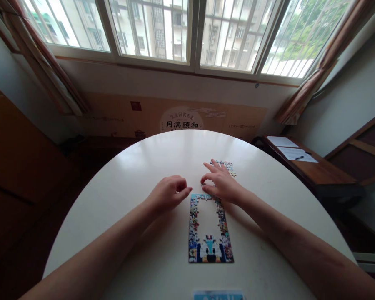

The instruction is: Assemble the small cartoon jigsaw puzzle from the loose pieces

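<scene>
A jigsaw puzzle (pixel 193 225) lies on the white table with its border joined and its middle bare. A cartoon face (pixel 211 252) fills its near end. My left hand (pixel 168 192) hovers left of the puzzle's far corner, its fingers curled in and the thumb pointing right; I see nothing in it. Just beyond the far edge, my right hand (pixel 221 183) has thumb and index finger bent together at a small puzzle piece (pixel 203 184), while its other fingers stretch forward. Loose puzzle pieces (pixel 229 166) lie beyond that hand, partly covered by it.
The round white table (pixel 112 221) reaches toward a wall under barred windows (pixel 153 29). At the near edge of view is part of a blue printed item (pixel 218 296). On the right, a wooden side table (pixel 328 171) carries papers (pixel 295 154) and a pen (pixel 300 158).
</scene>
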A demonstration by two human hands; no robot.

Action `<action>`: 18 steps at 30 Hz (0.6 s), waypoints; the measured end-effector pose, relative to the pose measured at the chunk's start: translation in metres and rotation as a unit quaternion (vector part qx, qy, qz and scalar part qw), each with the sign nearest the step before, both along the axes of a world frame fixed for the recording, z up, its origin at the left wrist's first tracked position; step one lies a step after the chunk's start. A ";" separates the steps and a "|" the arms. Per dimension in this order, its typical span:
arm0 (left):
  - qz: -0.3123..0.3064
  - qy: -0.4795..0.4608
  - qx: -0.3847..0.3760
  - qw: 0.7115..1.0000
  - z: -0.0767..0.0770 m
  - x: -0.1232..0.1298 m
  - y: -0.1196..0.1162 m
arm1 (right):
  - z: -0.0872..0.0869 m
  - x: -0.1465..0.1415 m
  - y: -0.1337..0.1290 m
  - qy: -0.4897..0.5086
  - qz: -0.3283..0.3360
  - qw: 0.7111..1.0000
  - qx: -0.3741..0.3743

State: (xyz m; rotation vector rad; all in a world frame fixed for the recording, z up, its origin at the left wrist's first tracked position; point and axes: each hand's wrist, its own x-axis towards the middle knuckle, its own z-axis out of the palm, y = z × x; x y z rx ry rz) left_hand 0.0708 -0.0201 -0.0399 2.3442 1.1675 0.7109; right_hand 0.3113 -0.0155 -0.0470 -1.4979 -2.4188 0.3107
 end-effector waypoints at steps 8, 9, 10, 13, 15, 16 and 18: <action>0.001 0.000 -0.003 1.000 0.000 0.000 0.000 | 0.007 -0.001 0.000 0.011 -0.009 0.999 -0.051; 0.001 0.000 -0.002 1.000 0.000 -0.001 0.000 | 0.005 0.000 0.001 0.014 -0.007 0.999 -0.049; 0.001 -0.001 -0.001 1.000 0.000 -0.001 0.000 | 0.004 0.000 0.001 0.019 -0.005 0.999 -0.043; -0.007 -0.005 0.000 1.000 -0.002 -0.001 0.000 | -0.002 0.004 0.002 0.037 0.005 0.999 -0.007; -0.016 -0.010 0.004 1.000 -0.002 -0.001 0.000 | -0.004 0.008 0.001 0.045 0.013 0.999 0.018; -0.019 -0.014 0.007 1.000 -0.002 -0.001 0.000 | -0.005 0.010 0.001 0.047 0.017 0.998 0.028; -0.022 -0.015 0.018 0.999 -0.002 0.000 0.001 | -0.005 0.014 0.002 0.055 0.040 0.996 0.052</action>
